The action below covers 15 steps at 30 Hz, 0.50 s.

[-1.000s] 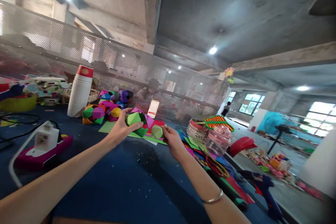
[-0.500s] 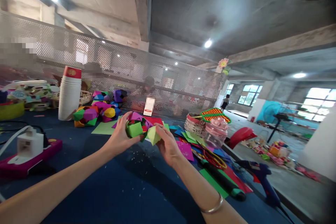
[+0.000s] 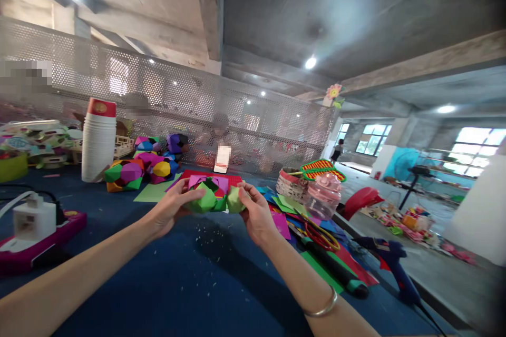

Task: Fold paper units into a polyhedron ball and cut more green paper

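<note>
My left hand (image 3: 173,206) is closed on a partly built folded-paper ball (image 3: 204,201), with green faces toward me and purple ones along its top. Opposite it, my right hand (image 3: 256,217) pinches a light green folded-paper piece (image 3: 235,199) between thumb and fingers. The piece sits against or right beside the ball's right edge; whether they are joined cannot be made out. Both are held above the dark blue tabletop (image 3: 190,295). Behind them lies a red sheet of paper (image 3: 233,175).
Multicoloured paper balls (image 3: 125,175) and a stack of paper cups (image 3: 98,142) stand left, near a purple power strip (image 3: 51,239). Scissors (image 3: 322,234), a black-handled tool (image 3: 336,268), a pink bottle (image 3: 324,197) and a glue gun (image 3: 389,258) lie right. A phone (image 3: 222,159) leans behind.
The light green piece has turned and now meets the ball's right side. The ball has tilted, showing more of its purple top, and my left hand has lowered slightly to its left side.
</note>
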Available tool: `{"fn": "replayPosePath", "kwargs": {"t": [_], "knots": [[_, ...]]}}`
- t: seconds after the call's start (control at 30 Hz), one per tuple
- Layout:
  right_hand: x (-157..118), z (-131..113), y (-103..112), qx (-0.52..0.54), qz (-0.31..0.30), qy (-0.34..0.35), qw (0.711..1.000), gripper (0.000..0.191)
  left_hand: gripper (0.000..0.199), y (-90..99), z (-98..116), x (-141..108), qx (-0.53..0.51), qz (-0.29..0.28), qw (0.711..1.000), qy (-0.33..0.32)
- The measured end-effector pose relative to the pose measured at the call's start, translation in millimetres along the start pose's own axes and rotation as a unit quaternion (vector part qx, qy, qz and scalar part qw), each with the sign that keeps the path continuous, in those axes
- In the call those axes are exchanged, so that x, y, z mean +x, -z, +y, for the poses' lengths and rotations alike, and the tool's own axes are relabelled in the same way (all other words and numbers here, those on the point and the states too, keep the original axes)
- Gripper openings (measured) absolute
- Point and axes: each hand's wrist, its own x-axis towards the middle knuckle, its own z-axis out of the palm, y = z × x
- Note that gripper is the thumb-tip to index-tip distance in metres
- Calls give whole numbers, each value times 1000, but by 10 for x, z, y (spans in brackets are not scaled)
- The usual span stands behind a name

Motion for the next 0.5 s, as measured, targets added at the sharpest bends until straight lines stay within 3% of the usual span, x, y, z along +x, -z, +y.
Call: {"fn": "replayPosePath", "kwargs": {"t": [0.2,0.37,0.5], "knots": [[86,-84,53,14,23,19,999,37,78,40,-68,39,26,-29,999,-5],[52,30,28,-13,22,7,1000,39,73,21,-200,74,110,-65,992,4],[24,124,57,-79,31,21,996,32,68,28,-309,141,220,-3,972,-83]]}}
